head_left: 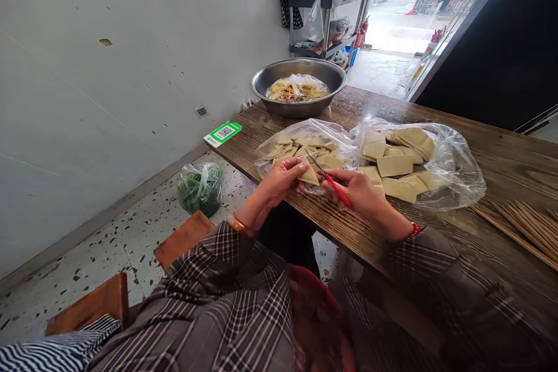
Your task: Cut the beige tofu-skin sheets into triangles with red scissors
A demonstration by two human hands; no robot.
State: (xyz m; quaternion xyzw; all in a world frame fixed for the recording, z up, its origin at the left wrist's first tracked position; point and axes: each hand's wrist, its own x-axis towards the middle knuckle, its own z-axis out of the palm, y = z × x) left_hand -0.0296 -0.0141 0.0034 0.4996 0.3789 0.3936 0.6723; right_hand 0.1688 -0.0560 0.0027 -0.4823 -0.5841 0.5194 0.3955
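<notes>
My left hand (pixel 285 177) pinches a flat, pale yellow piece of tofu sheet (pixel 310 173) near the table's front edge. In my right hand (pixel 360 193) is a pair of scissors with red handles (pixel 337 189), its blades pointing up and left beside the tofu sheet. Whether the blades touch the sheet I cannot tell. Behind my hands lies a clear plastic bag (pixel 265 151) with many smaller cut pieces on it. To the right, another clear bag (pixel 466 180) holds larger folded tofu sheets (pixel 394 165).
A metal basin (pixel 300 107) with bagged food stands at the table's far end. Wooden sticks (pixel 527 226) lie at the right. A green-edged QR card (pixel 223 133) sits at the left corner. On the floor rests a bag of greens (pixel 199 189) near wooden stools (pixel 183 238).
</notes>
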